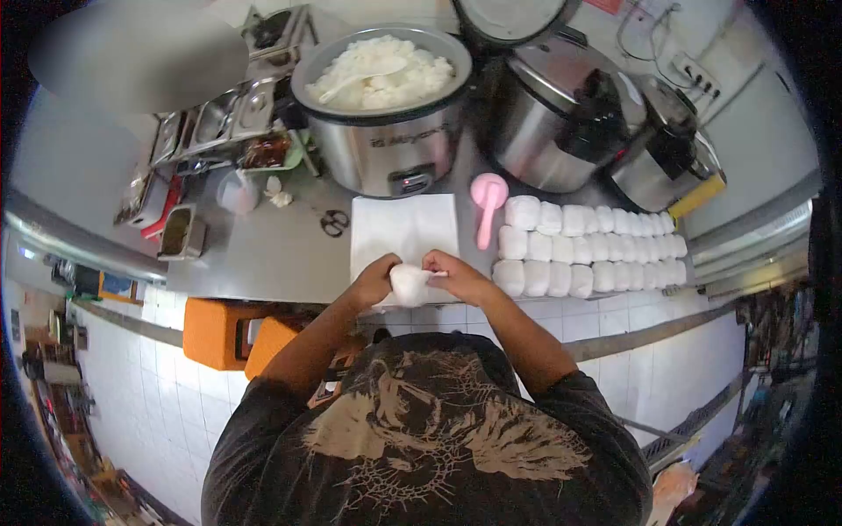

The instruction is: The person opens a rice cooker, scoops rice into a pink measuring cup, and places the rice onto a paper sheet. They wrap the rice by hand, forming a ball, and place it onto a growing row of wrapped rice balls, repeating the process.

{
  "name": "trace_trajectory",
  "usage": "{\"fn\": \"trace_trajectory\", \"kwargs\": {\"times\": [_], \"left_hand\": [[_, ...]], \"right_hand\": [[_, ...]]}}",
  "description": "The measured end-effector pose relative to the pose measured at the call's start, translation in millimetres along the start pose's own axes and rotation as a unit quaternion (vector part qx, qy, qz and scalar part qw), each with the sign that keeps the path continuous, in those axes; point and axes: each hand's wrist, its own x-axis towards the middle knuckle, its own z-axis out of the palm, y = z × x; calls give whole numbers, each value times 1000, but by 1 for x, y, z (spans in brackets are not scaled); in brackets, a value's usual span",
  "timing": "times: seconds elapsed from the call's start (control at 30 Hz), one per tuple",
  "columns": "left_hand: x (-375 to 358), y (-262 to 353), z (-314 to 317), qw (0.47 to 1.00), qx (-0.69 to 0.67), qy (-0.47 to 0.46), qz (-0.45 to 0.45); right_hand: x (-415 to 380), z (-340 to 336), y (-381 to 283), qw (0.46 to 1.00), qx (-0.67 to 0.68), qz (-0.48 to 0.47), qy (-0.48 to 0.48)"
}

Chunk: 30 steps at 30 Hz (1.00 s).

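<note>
A white wrapped bundle (410,286) is held between my two hands at the front edge of the counter. My left hand (374,279) is closed round its left side. With pinched fingers, my right hand (456,276) grips a twisted or folded end of the white wrapper. What is inside the bundle is hidden. Under and behind the hands lie flat white paper sheets (405,228). To the right rest several rows of similar white wrapped bundles (579,249). A pink scoop (488,206) lies between the sheets and those rows.
A large open rice cooker (386,145) full of white rice (421,74) stands behind the sheets, a paddle on the rice. Further right are more cookers (561,123). Scissors (334,223), metal trays (215,118) and a metal container (181,232) sit left. Orange stools (215,333) stand below the counter.
</note>
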Motion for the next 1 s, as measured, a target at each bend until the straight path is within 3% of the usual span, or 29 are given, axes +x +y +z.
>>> {"fn": "trace_trajectory", "kwargs": {"times": [0.07,0.17,0.2,0.3,0.33,0.43,0.47,0.57,0.6,0.73,0.8,0.87,0.97,1.0], "left_hand": [[-10,35,8,992,-85,-68,-58],[-9,60,25,988,-89,-69,-101],[-7,72,33,980,-154,-53,-118],[7,88,65,981,-154,3,-114],[12,95,74,991,-97,20,-90],[30,119,103,994,73,75,-10],[34,130,113,995,48,85,-3],[47,164,135,999,12,24,44],[48,170,138,997,-37,-48,50],[71,155,153,965,-220,-132,-58],[79,144,157,928,-303,-182,-118],[76,145,162,938,-262,-163,-157],[63,163,157,949,-212,-93,-212],[59,165,155,951,-197,-63,-229]], "right_hand": [[-27,-1,-25,1000,-10,-3,24],[-55,-1,-57,937,-261,-104,206],[-61,-1,-61,925,-255,-127,249],[-78,-7,-52,953,-161,-26,255],[-87,-10,-49,944,-176,-21,277],[-103,-24,-11,947,-1,25,320],[-102,-24,25,933,147,6,329],[-142,-39,-42,937,212,-13,276],[-153,-51,-43,944,227,26,239],[-183,-82,-52,853,488,7,186],[-186,-85,-46,832,534,26,147],[-185,-88,-50,821,561,-7,104],[-182,-124,-40,878,423,36,218],[-178,-149,-18,866,350,43,354]]}}
